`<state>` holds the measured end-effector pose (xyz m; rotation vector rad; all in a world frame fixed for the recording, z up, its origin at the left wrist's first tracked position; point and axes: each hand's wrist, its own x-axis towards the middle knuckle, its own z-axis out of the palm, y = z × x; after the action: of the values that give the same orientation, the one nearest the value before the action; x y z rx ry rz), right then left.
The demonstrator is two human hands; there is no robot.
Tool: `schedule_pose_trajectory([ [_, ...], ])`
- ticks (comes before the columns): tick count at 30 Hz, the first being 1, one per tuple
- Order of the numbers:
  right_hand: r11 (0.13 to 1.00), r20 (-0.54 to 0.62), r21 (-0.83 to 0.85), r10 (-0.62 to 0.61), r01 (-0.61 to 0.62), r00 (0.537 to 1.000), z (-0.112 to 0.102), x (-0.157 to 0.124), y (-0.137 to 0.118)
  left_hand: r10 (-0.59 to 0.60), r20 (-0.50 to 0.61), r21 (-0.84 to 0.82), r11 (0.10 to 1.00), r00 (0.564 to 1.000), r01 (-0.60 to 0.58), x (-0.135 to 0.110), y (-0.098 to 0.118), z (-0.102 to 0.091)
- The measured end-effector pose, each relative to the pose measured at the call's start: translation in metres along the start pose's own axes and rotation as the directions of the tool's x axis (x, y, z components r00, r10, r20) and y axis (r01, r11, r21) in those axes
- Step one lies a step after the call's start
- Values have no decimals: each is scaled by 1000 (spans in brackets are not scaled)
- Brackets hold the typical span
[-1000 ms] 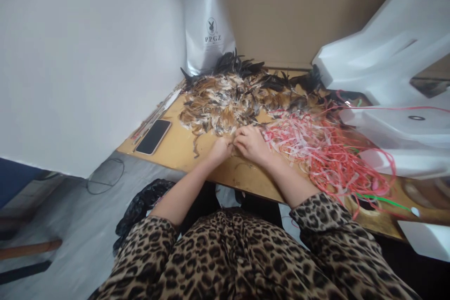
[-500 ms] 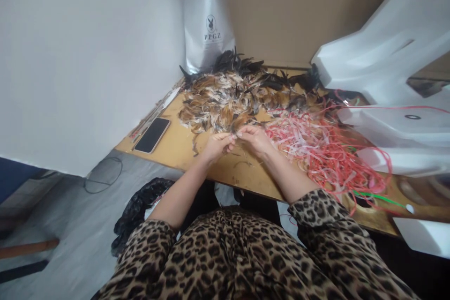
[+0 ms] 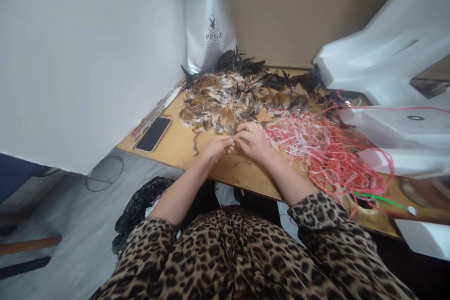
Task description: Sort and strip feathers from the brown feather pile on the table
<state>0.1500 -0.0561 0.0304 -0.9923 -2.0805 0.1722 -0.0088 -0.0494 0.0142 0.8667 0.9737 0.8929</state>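
My left hand [image 3: 218, 146] is closed in a pinch, its fingertips meeting those of my right hand [image 3: 253, 140] above the front part of the wooden table. My right hand is bent over the meeting point, thumb and fingers pressed together. What lies between the fingertips is small and mostly hidden. Just beyond both hands spreads a pile of brown, white and black feathers [image 3: 214, 103]. Beside my right hand lies a tangle of red and pink ribbon-like strips [image 3: 316, 150].
A smartphone [image 3: 153, 134] lies on the table [image 3: 183, 150] at left. Behind the feathers stands a silver-white bag [image 3: 211, 23]. White sewing-machine-like equipment [image 3: 383, 51] rises at right, near a green strip [image 3: 381, 198]. A black plastic bag [image 3: 140, 211] is below the table's front edge.
My right hand has turned inward and curled over the left fingertips. A dark, curved feather that showed at the fingertips is now covered. My left hand has hardly moved.
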Motion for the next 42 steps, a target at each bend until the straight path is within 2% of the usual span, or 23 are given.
schedule_pose_trajectory([
  [1, 999, 47, -30, -26, 27, 999, -2, 1, -1, 8, 14, 107, 994, 1000, -10, 0, 1, -3],
  [3, 999, 138, 15, -33, 31, 990, -6, 3, -1, -55, 130, 337, 941, 990, 8, -2, 6, -9],
  [5, 976, 246, 212, 4, -58, 969, -7, 4, 3, -146, 251, 492, 870, 957, 3, -5, 13, -13],
  [6, 927, 315, 344, 34, -148, 948, -6, 4, 7, -196, 309, 523, 852, 930, 6, -7, 16, -15],
  [8, 728, 463, 573, 94, -378, 882, -4, 3, 12, -265, 400, 516, 856, 877, 24, -12, 21, -14],
  [10, 470, 547, 693, 151, -547, 823, 0, 1, 15, -262, 424, 429, 901, 867, 62, -17, 21, -12],
  [12, 272, 531, 768, 235, -580, 814, 5, -1, 14, -227, 408, 277, 954, 884, 117, -19, 17, -7],
  [14, 147, 469, 828, 347, -541, 812, 10, -1, 9, -134, 385, -32, 987, 913, 158, -20, 10, -1],
  [16, 93, 414, 860, 445, -501, 794, 15, 0, 4, -71, 350, -343, 918, 934, 198, -19, 2, 5],
  [19, 104, 366, 873, 505, -476, 781, 16, 2, -1, -91, 258, -559, 798, 962, 225, -18, -7, 12],
  [23, 113, 383, 858, 508, -501, 771, 10, 3, -4, -166, 164, -578, 782, 972, 231, -18, -12, 16],
  [30, 159, 393, 819, 546, -552, 740, 5, 5, -8, -247, 195, -528, 789, 949, 314, -20, -10, 14],
  [32, 198, 369, 813, 551, -547, 748, 5, 5, -6, -271, 216, -531, 774, 938, 346, -20, -8, 13],
  [34, 273, 339, 790, 553, -550, 761, 4, 5, -3, -289, 247, -517, 768, 925, 378, -20, -6, 11],
  [36, 351, 308, 757, 552, -551, 775, 3, 5, 0, -290, 264, -474, 792, 920, 385, -20, -5, 7],
  [38, 395, 286, 732, 561, -555, 777, 3, 5, 2, -247, 246, -391, 860, 937, 329, -19, -4, 1],
  [40, 403, 283, 713, 584, -574, 761, 5, 6, 2, -178, 197, -236, 946, 964, 223, -18, -2, -7],
  [42, 402, 294, 691, 603, -601, 742, 8, 6, 1, -136, 158, -31, 989, 978, 143, -17, 1, -14],
])
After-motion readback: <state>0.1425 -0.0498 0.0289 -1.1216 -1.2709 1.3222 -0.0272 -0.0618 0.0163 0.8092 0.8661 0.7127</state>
